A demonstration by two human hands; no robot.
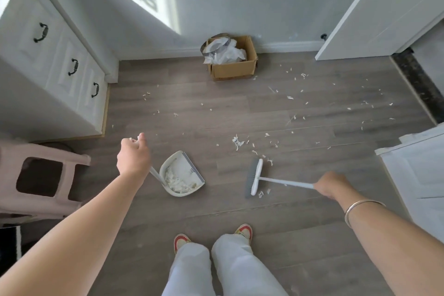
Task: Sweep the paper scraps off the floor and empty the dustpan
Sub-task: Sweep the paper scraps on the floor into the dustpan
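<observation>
**Dustpan part-filled, scraps left on the floor**

Small white paper scraps (pixel 237 142) lie strewn over the grey wood-plank floor (pixel 216 108), mostly to the right. More are heaped in the cream plastic dustpan (pixel 187 166), near the white, grey-bristled broom (pixel 255 176). The left hand (pixel 133 154) grips the dustpan's long handle, and the right hand (pixel 332 186) grips the broom's. A hard stroke could flick light scraps away, and tipping the pan could spill its heap. The pan's small sticker is unreadable.

No text is showing clearly enough to be read anywhere in this view. A small sticker (pixel 191 170) is sitting inside the dustpan (pixel 181 163) (dark marks on a pale patch), but it is appearing too small and blurred to make out.
</observation>
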